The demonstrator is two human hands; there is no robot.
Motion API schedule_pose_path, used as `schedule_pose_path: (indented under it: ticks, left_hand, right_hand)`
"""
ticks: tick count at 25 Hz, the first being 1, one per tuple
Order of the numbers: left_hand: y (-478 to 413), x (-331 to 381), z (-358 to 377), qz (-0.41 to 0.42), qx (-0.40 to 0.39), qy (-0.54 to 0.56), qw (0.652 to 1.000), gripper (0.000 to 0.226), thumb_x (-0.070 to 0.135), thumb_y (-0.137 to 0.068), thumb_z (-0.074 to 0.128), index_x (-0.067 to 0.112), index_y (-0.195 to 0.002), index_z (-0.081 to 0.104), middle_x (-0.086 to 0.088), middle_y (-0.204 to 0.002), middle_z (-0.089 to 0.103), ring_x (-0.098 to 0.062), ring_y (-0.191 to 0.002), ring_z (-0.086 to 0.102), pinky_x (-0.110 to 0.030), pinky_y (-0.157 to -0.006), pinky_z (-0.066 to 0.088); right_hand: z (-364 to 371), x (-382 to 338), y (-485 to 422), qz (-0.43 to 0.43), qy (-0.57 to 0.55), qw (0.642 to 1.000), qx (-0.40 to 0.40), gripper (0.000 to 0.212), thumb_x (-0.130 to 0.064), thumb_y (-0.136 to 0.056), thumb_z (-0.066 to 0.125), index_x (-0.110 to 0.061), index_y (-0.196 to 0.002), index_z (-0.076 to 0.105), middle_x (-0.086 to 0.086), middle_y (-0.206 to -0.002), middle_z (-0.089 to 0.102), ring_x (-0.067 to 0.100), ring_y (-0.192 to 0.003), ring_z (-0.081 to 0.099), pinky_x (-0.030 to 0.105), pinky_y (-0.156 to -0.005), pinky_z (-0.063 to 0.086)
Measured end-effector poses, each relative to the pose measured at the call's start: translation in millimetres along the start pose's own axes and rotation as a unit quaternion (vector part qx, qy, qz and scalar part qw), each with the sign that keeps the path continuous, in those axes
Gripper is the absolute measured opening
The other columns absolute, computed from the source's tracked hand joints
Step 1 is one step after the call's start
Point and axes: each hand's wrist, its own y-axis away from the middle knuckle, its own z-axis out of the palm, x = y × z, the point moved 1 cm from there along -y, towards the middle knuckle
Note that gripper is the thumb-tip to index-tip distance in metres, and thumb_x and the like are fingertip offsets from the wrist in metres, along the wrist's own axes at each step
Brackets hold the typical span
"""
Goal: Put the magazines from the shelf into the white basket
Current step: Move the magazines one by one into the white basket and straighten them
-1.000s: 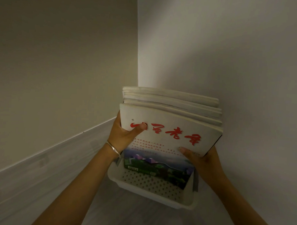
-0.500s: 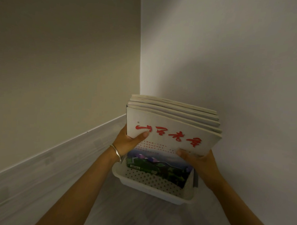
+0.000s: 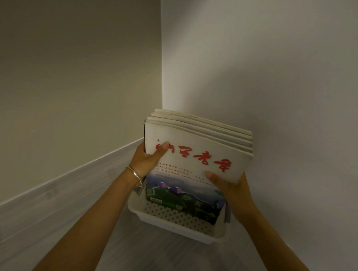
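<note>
Little moves: our left hand (image 3: 144, 162) and right hand (image 3: 231, 190) grip the magazines (image 3: 196, 148), half in the basket (image 3: 171, 222), not let go yet.

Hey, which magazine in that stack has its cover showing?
The front magazine, nearest the camera: its white cover with a red title and a landscape photo is in view. The magazines behind it show only their top edges.

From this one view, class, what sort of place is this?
Probably a room corner: two plain walls meet, a skirting board lines the left one, a white basket sits on grey flooring.
</note>
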Motion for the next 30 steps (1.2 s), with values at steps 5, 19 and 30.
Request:
schedule_pose_path:
  ticks: [5,19,30]
  left_hand:
    - [-9,-7,4,-0.004,0.001,-0.071,0.997,0.023,0.033,-0.082,0.058,0.02,-0.101,0.055,-0.001,-0.095,0.063,-0.016,-0.083,0.061,-0.017,-0.056,0.049]
    - [5,-45,-11,-0.059,-0.088,-0.129,0.986,0.03,0.031,-0.084,0.056,0.027,-0.114,0.049,-0.002,-0.118,0.058,-0.018,-0.104,0.055,-0.022,-0.071,0.051]
    - [16,-47,17,-0.084,-0.063,-0.113,0.988,0.028,0.035,-0.08,0.061,0.025,-0.105,0.058,-0.005,-0.112,0.063,-0.021,-0.098,0.059,-0.037,-0.078,0.051]
  right_hand:
    - [-9,-5,-13,0.014,0.035,0.999,-0.031,0.101,-0.05,-0.053,0.08,-0.005,-0.132,0.037,0.008,-0.127,0.054,0.023,-0.111,0.057,0.03,-0.088,0.052]
    - [-2,36,2,0.06,0.006,0.998,-0.009,0.06,-0.013,-0.072,0.075,-0.009,-0.126,0.048,0.013,-0.121,0.06,0.026,-0.084,0.062,0.02,-0.06,0.056]
    - [-21,27,53,0.067,-0.037,0.994,0.082,0.064,-0.027,-0.066,0.076,-0.015,-0.122,0.048,0.009,-0.124,0.06,0.032,-0.091,0.06,0.044,-0.076,0.058]
